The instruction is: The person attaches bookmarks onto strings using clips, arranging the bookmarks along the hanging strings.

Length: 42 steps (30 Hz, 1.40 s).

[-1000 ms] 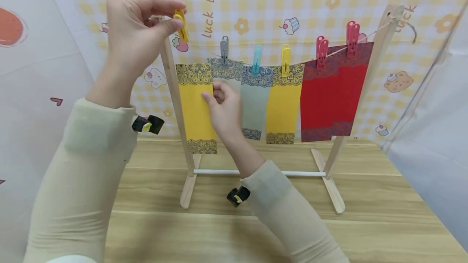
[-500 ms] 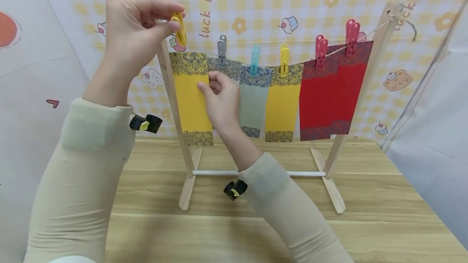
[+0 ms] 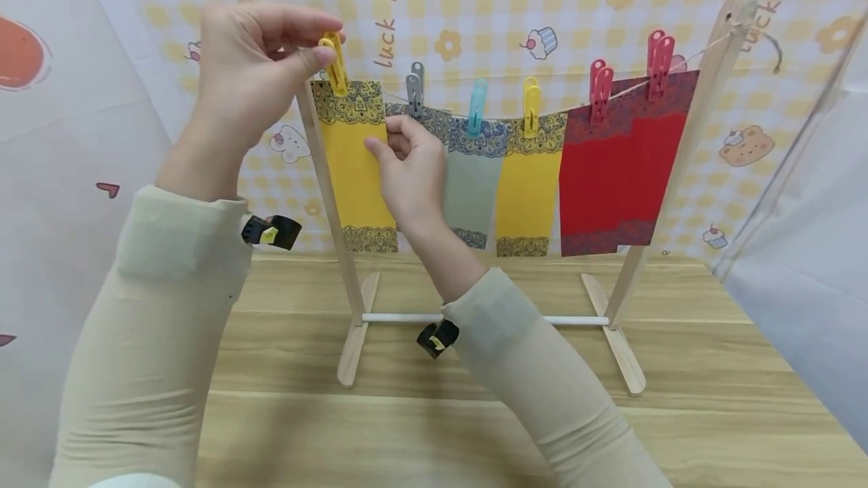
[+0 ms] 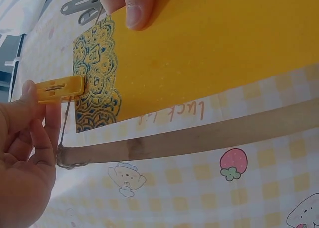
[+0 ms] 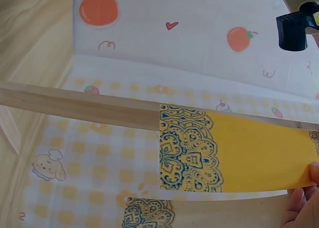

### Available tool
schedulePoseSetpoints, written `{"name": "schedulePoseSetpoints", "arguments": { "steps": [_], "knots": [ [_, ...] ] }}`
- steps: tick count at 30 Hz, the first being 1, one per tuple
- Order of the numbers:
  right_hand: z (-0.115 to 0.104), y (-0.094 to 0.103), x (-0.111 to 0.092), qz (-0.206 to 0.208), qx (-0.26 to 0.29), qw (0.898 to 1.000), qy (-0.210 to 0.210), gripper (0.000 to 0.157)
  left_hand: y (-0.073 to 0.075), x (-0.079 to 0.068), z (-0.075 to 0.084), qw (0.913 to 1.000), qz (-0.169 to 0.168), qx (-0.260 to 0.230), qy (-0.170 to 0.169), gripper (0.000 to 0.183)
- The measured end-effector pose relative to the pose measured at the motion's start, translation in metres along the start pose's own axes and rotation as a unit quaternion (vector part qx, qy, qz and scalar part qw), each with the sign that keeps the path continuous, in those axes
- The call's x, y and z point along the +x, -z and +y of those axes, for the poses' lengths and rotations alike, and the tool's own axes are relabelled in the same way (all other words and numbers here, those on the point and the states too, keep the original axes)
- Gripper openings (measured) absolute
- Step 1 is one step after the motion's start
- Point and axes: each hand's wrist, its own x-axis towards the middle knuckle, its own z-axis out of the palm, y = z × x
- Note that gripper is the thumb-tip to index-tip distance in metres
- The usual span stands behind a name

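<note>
Between thumb and fingers my left hand [image 3: 237, 81] pinches a yellow clothespin [image 3: 335, 77] at the left end of the cord. The pin's tip overlaps the patterned top edge of a yellow paper strip [image 3: 356, 179], which has blue lace-like bands at both ends. Lower down, my right hand [image 3: 414, 179] pinches that strip by its right edge, below the upper band. In the left wrist view the clothespin [image 4: 65, 88] meets the strip's end where the cord [image 4: 65, 118] runs up to it. The right wrist view shows the strip's lower band [image 5: 189, 153] beside the wooden post.
A wooden stand [image 3: 705, 89] with a white crossbar [image 3: 576, 320] stands on the wood-grain table [image 3: 325, 435]. Along its cord hang pale green paper [image 3: 471, 187], another yellow strip [image 3: 525, 194] and red paper [image 3: 610, 179], held by grey [image 3: 416, 89], blue [image 3: 478, 108], yellow and pink clothespins.
My right hand has raised the yellow strip from below the cord up to the clothespin. My left hand has lowered the pin slightly, and its tip now overlaps the strip's top edge.
</note>
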Motion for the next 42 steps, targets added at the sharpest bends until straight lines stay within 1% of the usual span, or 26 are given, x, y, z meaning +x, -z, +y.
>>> {"name": "schedulePoseSetpoints", "arguments": {
  "steps": [5, 9, 11, 17, 22, 24, 27, 32, 36, 38, 42],
  "knots": [
    [0.000, -0.001, 0.001, -0.004, 0.015, 1.000, -0.010, 0.022, -0.001, -0.002, -0.002, 0.9999, -0.003, 0.009, 0.012, 0.015],
    [0.000, -0.001, 0.001, -0.002, 0.020, 1.000, -0.011, 0.022, -0.001, -0.002, -0.002, 0.9997, -0.006, 0.019, 0.014, 0.016],
    [0.000, -0.001, 0.001, -0.004, 0.021, 1.000, -0.009, 0.022, -0.001, -0.002, -0.002, 0.9996, -0.009, 0.023, 0.016, 0.017],
    [0.002, 0.001, -0.001, -0.009, 0.014, 1.000, 0.005, 0.024, 0.002, -0.003, 0.000, 0.9980, -0.035, 0.045, 0.026, 0.025],
    [0.005, 0.006, -0.003, -0.012, 0.021, 1.000, 0.017, 0.022, 0.002, -0.002, 0.002, 0.9961, -0.046, 0.062, 0.043, 0.030],
    [0.007, 0.008, -0.004, -0.014, 0.026, 0.999, 0.021, 0.021, 0.001, -0.002, 0.002, 0.9962, -0.049, 0.055, 0.045, 0.031],
    [0.011, 0.011, -0.004, -0.018, 0.030, 0.999, 0.031, 0.021, -0.002, -0.002, 0.002, 0.9970, -0.052, 0.043, 0.038, 0.030],
    [0.020, 0.019, -0.007, -0.028, 0.030, 0.998, 0.039, 0.020, -0.004, -0.006, 0.001, 0.9984, -0.043, 0.032, 0.016, 0.027],
    [0.026, 0.028, -0.011, -0.040, 0.029, 0.997, 0.051, 0.020, -0.004, -0.013, -0.001, 0.9994, -0.030, 0.019, 0.003, 0.026],
    [0.030, 0.034, -0.013, -0.046, 0.031, 0.997, 0.062, 0.019, -0.003, -0.018, -0.003, 0.9993, -0.023, 0.029, 0.000, 0.024],
    [0.040, 0.054, -0.021, -0.057, 0.022, 0.995, 0.074, 0.021, 0.003, -0.032, -0.008, 0.9982, -0.007, 0.056, 0.018, 0.022]
  ]
}}
